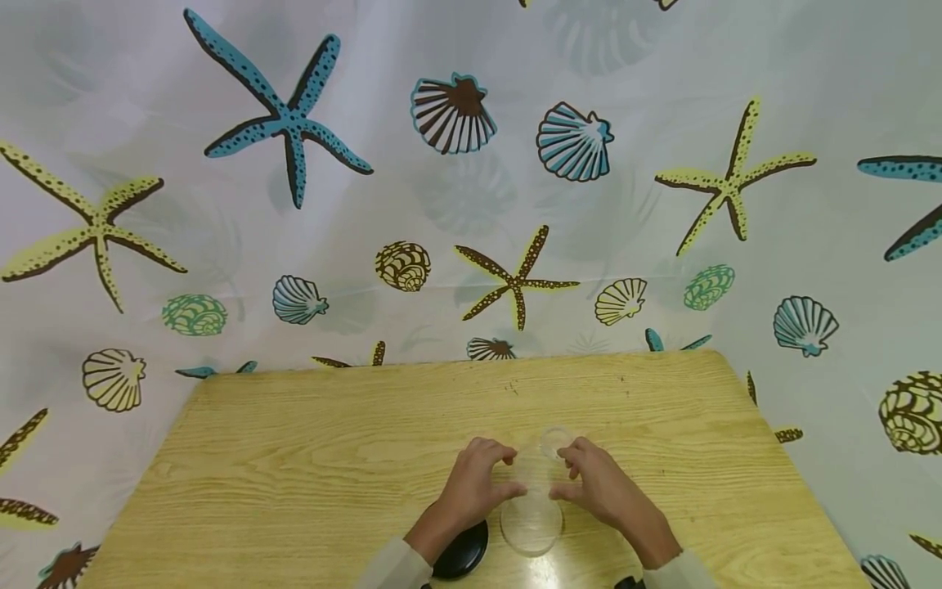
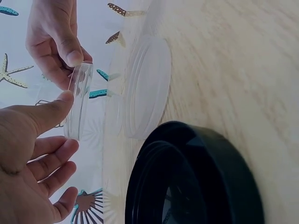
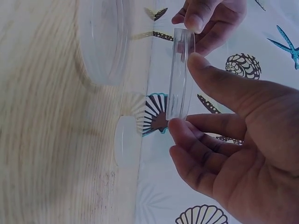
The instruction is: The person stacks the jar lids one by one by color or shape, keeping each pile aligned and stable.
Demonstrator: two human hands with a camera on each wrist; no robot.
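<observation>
My left hand and right hand pinch a clear round lid between thumbs and fingers, one hand at each side. It is held above the table, tilted on edge in both wrist views. Below it a larger clear round lid lies flat on the wood. Beyond my right fingertips is a small clear lid, partly covered by that hand. Under my left wrist sits a black round lid, partly hidden by the forearm in the head view.
The wooden table extends to both sides of the hands. Behind it and along its sides hangs a pale curtain printed with starfish and shells. Light reflects off the tabletop near the front edge.
</observation>
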